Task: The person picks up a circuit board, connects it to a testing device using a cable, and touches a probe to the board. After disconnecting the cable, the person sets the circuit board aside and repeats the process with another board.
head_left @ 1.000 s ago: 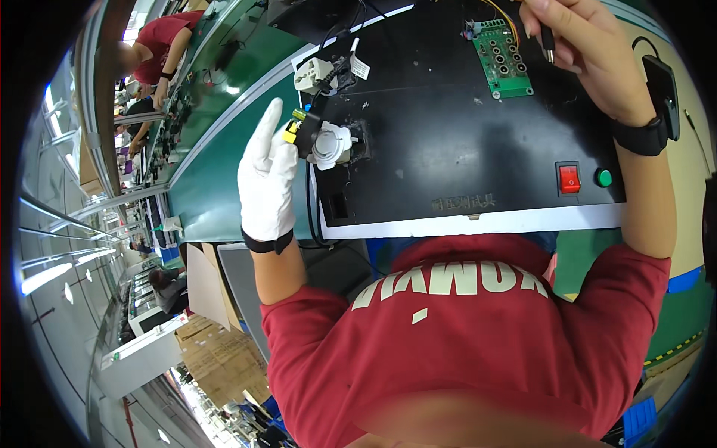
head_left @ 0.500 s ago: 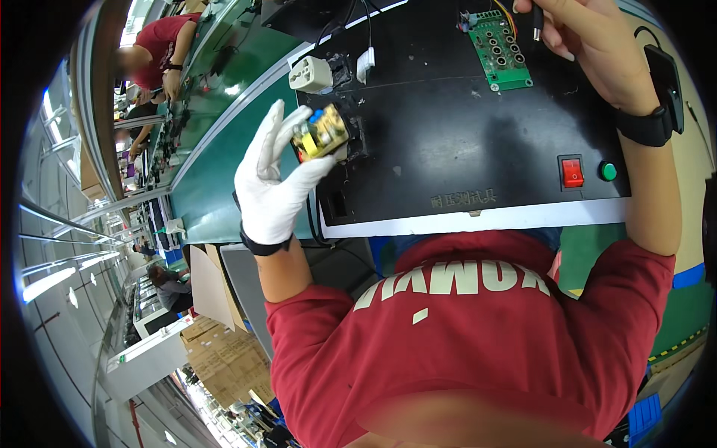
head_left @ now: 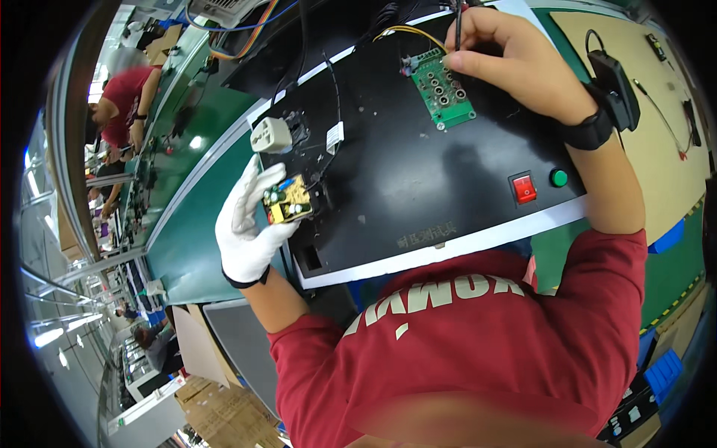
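Fingers [head_left: 242, 196] of the gloved L hand [head_left: 245, 243] are gripping a small yellow PCB [head_left: 291, 203] by its edges, at the L edge of the blk panel [head_left: 388, 194], just nearside of a pale socket [head_left: 271, 136]. Bare R hand [head_left: 508, 63] has fingers closed on a dark probe [head_left: 458, 28], thumb tip by the grn PCB's [head_left: 441, 93] top end. Red switch [head_left: 524, 189] & grn button [head_left: 559, 178] sit near the panel's R corner, w/ grn desk [head_left: 198, 231] along its L side.

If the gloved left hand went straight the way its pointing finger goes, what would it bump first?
Probably the white socket block, just ahead of the left hand, though depth is unclear, so it might pass above.
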The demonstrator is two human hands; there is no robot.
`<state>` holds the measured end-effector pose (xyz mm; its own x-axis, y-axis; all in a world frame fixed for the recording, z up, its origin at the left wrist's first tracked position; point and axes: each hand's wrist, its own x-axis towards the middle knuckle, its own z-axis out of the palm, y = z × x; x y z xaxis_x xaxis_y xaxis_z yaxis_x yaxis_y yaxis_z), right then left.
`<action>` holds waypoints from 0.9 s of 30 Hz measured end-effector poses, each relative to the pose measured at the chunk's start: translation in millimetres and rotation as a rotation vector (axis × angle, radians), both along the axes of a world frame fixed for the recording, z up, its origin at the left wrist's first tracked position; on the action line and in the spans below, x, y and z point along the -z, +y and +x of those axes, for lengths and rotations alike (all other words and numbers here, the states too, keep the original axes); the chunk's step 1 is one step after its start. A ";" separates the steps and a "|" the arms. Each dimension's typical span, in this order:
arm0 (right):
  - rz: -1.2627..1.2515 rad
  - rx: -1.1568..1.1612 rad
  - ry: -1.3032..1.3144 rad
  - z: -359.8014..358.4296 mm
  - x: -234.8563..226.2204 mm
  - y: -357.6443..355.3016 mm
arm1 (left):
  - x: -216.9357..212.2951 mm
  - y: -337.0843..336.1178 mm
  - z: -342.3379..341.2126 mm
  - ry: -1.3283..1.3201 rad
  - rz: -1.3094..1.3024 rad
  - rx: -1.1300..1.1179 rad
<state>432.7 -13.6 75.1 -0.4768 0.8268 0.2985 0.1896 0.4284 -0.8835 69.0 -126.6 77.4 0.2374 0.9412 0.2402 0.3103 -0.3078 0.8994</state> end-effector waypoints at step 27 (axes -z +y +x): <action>0.409 0.189 -0.356 -10.0 -5.8 -19.2 | 5.3 -2.3 -1.1 -0.148 -0.077 0.104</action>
